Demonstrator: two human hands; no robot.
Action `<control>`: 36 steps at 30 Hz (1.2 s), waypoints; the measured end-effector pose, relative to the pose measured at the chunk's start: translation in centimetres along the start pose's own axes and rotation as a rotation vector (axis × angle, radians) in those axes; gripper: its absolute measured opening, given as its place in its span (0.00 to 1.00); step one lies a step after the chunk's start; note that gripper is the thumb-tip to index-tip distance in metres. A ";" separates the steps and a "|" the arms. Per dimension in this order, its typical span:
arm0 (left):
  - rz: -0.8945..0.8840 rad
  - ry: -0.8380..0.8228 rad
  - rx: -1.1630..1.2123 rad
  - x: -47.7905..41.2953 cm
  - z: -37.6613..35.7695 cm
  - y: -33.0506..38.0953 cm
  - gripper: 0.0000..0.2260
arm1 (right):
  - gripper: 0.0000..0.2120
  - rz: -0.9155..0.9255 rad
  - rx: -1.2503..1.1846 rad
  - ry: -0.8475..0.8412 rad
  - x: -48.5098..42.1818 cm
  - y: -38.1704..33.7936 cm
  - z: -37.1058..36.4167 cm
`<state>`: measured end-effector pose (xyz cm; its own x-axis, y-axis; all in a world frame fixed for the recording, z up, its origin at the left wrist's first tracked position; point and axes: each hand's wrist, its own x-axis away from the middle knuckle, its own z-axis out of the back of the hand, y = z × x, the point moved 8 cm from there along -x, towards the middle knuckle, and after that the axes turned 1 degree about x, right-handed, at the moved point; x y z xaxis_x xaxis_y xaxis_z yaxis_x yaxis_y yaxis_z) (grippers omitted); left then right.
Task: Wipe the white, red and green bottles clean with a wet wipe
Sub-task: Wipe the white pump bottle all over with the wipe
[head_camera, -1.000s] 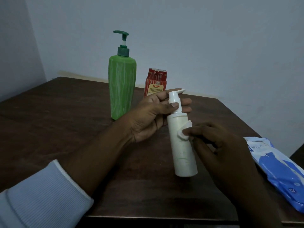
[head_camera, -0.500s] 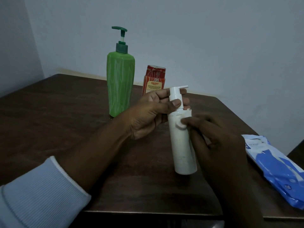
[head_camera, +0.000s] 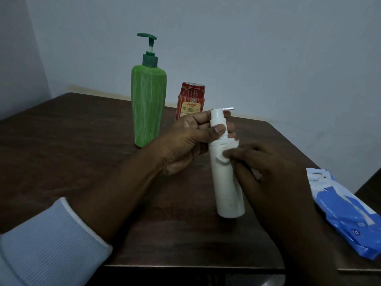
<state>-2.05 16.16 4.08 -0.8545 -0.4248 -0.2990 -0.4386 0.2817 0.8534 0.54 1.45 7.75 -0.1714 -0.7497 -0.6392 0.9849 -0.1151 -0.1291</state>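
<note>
Left hand clamps the white bottle's pump neck, right hand pinching the wet wipe — hard rubbing could twist it loose toward 6 o'clock.

Pump bottle upright at bench rear-centre. Labelled bottle just right of it, slightly behind. Spray bottle in front of both, between left hand and right hand. Wipe against spray bottle's shoulder. Wipes pack flat at bench's right edge.
</note>
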 end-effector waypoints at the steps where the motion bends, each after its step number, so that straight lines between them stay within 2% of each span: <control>1: 0.005 0.012 0.000 0.0 0.2 -0.1 0.22 | 0.12 0.004 0.007 0.029 -0.3 0.1 -0.3; 4: 0.018 0.058 0.008 -0.2 0.9 -0.3 0.20 | 0.09 -0.045 -0.022 -0.006 -0.5 0.5 -0.4; 7: 0.039 0.090 0.016 -0.3 1.4 -0.6 0.20 | 0.11 -0.110 -0.108 -0.289 0.8 1.2 -1.3; 10: 0.065 0.096 0.026 -0.4 1.6 -0.9 0.21 | 0.11 -0.059 -0.081 -0.426 2.0 1.2 -1.2; 12: 0.060 0.094 0.020 -0.4 1.5 -0.9 0.17 | 0.12 -0.046 -0.027 -0.512 2.2 0.6 -1.7; 13: 0.054 0.090 0.015 -0.5 1.4 -0.9 0.17 | 0.12 -0.014 0.018 -0.495 2.0 0.3 -2.1; 17: 0.025 0.079 -0.017 -0.4 1.0 -0.4 0.21 | 0.11 -0.023 0.055 -0.105 -0.1 -0.2 -1.2; 19: 0.027 0.087 -0.029 -0.3 1.1 -0.4 0.21 | 0.17 -0.061 -0.003 -0.040 -0.6 -0.2 -1.5; 21: 0.029 0.093 -0.037 -0.3 1.3 -0.4 0.21 | 0.17 -0.078 -0.025 0.023 -0.8 -0.3 -1.0; 22: 0.029 0.096 -0.044 -0.3 1.4 -0.4 0.21 | 0.14 -0.093 -0.027 -0.011 -0.8 -0.3 -0.8; 24: 0.031 0.107 -0.062 -0.4 1.5 -0.4 0.21 | 0.09 -0.152 -0.037 -0.183 -0.5 0.3 -1.1; 27: 0.038 0.111 -0.078 -0.6 1.4 -0.4 0.21 | 0.11 -0.274 -0.054 -0.473 1.4 1.6 -1.8; 29: 0.034 0.102 -0.076 -0.5 1.1 -0.4 0.22 | 0.12 -0.200 0.030 -0.533 1.9 0.9 -1.8; 31: 0.028 0.096 -0.070 -0.5 0.9 -0.4 0.24 | 0.13 -0.159 0.057 -0.510 1.6 0.3 -2.1; 32: 0.024 0.094 -0.071 -0.5 0.8 -0.3 0.24 | 0.13 -0.134 0.058 -0.442 1.2 0.0 -2.1; 36: 0.010 0.081 -0.084 -0.3 0.6 0.0 0.23 | 0.13 -0.069 0.055 0.027 -0.5 -0.4 -0.4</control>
<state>-1.93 16.78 3.89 -0.8319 -0.4917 -0.2572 -0.4022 0.2149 0.8900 0.19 2.09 7.82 -0.2392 -0.7206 -0.6508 0.9703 -0.2024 -0.1325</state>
